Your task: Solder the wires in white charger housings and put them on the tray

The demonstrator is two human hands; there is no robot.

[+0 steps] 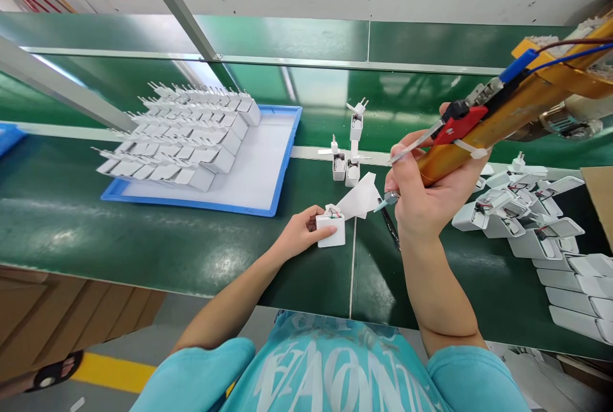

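Observation:
My left hand [297, 231] grips a small white charger housing [331, 230] resting on the green belt [143, 233]; red and green wires show at its open top. My right hand [426, 188] is wrapped round a yellow glue gun [507, 112] with a red trigger, its nozzle [387, 201] pointing down and left, a short gap from the housing. A white sheet of paper [360, 198] lies between nozzle and housing.
A blue tray [268, 169] at the left holds several rows of white chargers [186, 137]. Three housings [347, 156] stand upright behind the paper. A pile of open white housings [531, 214] lies at the right, by a cardboard edge [601, 195].

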